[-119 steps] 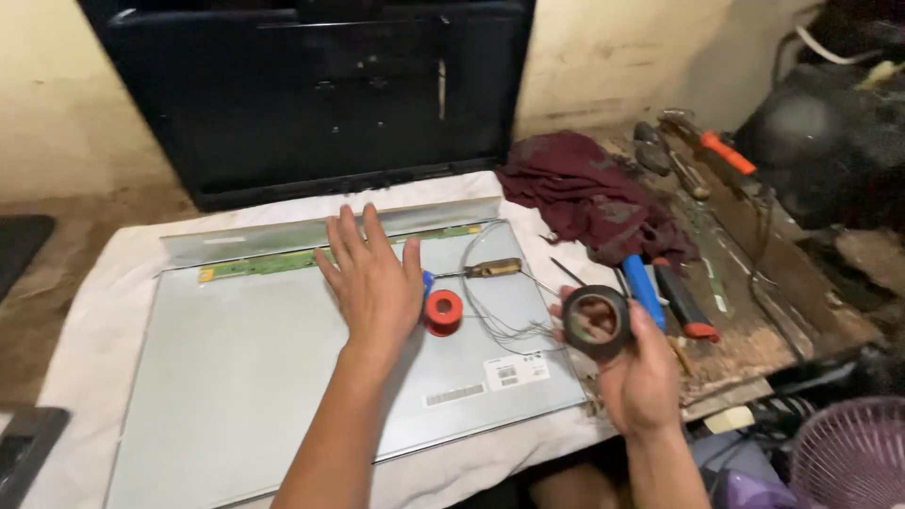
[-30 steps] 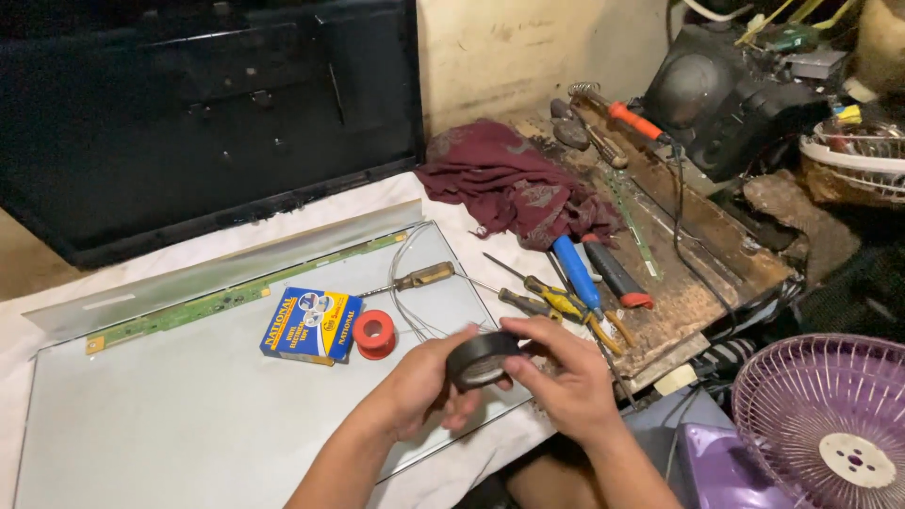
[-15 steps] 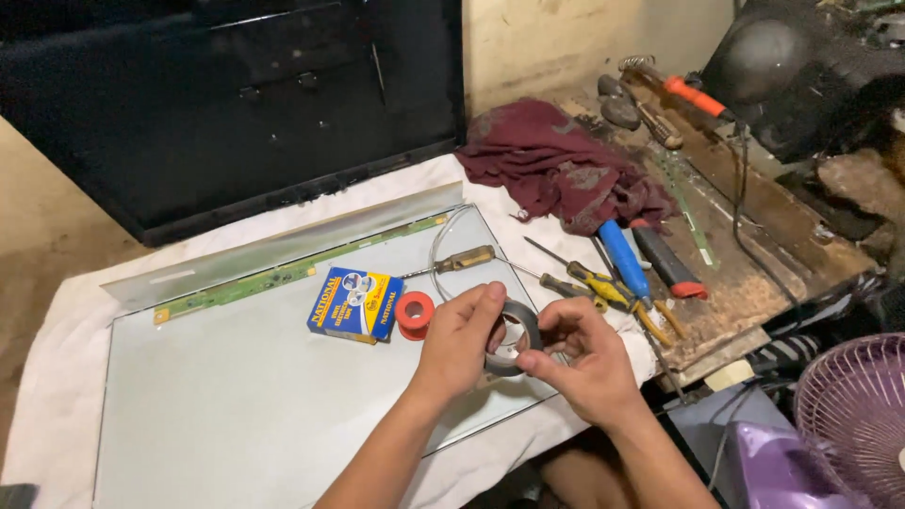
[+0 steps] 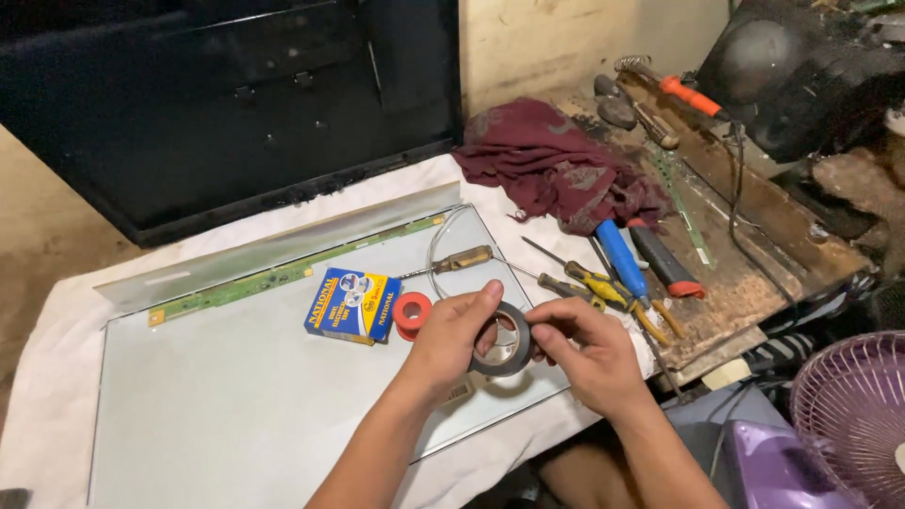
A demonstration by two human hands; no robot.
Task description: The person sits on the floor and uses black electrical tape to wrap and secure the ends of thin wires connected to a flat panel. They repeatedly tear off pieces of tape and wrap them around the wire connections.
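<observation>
I see both of my hands meeting over the near right corner of a large grey flat display panel [image 4: 236, 386] that lies on a white cloth [image 4: 57, 377] spread across the desk. My left hand [image 4: 451, 337] is curled around a black roll of electrical tape [image 4: 506, 341], thumb and fingers closed on its rim, holding it up just above the panel. My right hand [image 4: 586, 351] pinches the roll's upper edge between thumb and forefinger, the other fingers folded in.

Just beyond my left hand, on the panel, sits a small red roll of tape [image 4: 412, 312], touching a small rectangular carton [image 4: 353, 305], blue with yellow borders and printed pictures on its face, lying flat and slightly askew. Along the panel's far edge runs a narrow green circuit strip [image 4: 283, 275]. A brown-handled screwdriver [image 4: 462, 260] lies near the far right corner.

To the right, on the worn wooden part of the desk [image 4: 754, 245], I see a crumpled maroon rag [image 4: 556, 165], a blue-handled screwdriver [image 4: 617, 256], a black-and-red-handled tool [image 4: 665, 259] and a yellow-and-green-handled screwdriver [image 4: 589, 283]. A purple fan grille [image 4: 848, 405] shows at the lower right.
</observation>
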